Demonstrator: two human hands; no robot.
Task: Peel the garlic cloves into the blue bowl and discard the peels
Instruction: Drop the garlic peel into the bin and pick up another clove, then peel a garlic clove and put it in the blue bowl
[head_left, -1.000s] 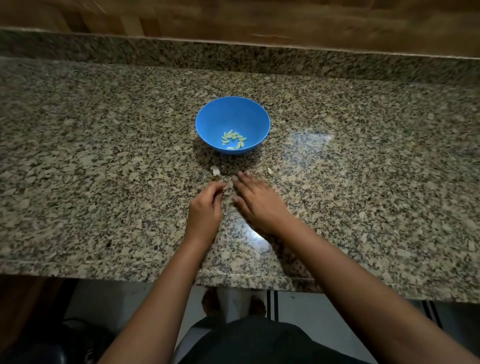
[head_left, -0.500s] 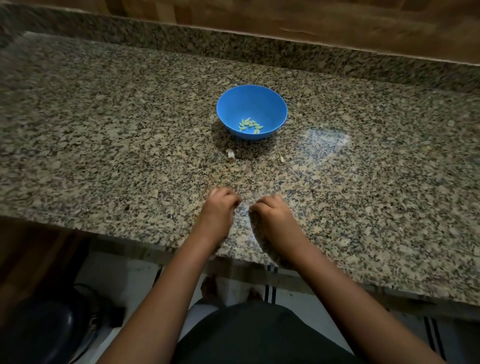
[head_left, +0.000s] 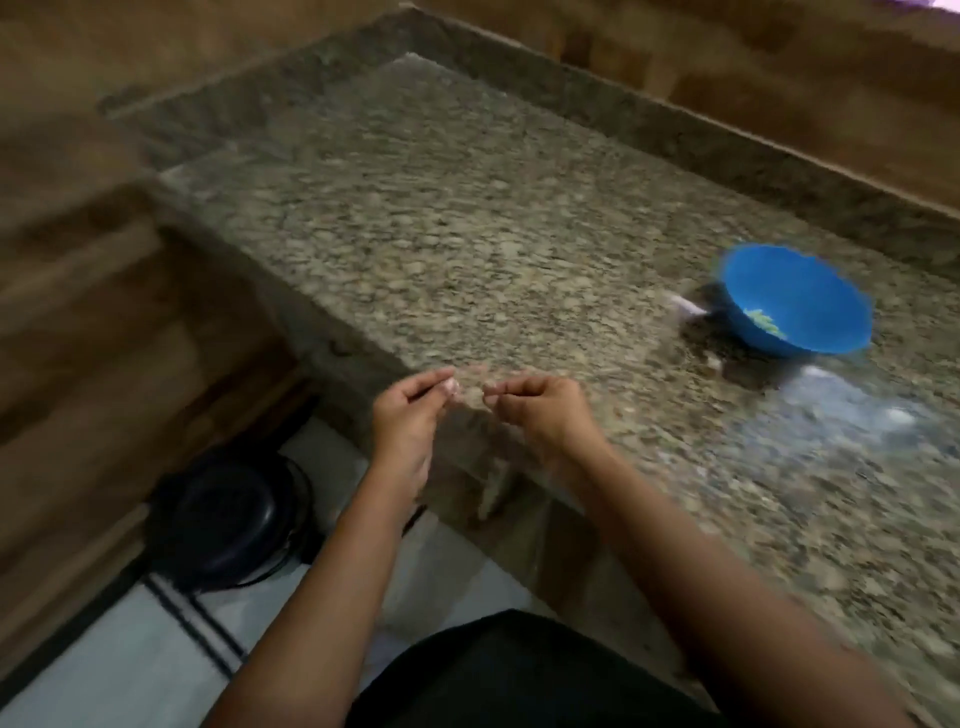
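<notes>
The bowl (head_left: 795, 301) stood on the bench (head_left: 467, 249), far right, with cloves (head_left: 762, 321) inside. Both hands were at the bench's near edge, left hand (head_left: 408, 415) beside right hand (head_left: 545, 410).

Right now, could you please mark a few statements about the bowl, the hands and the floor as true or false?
1. The blue bowl holds pale peeled cloves. True.
2. The bowl lies tipped over on the floor. False: it sits upright on the granite counter.
3. The left hand and right hand are raised near the counter's edge. True.
4. The right hand rests inside the bowl. False: it is well away from it.
5. A dark round container sits on the floor. True.
</notes>
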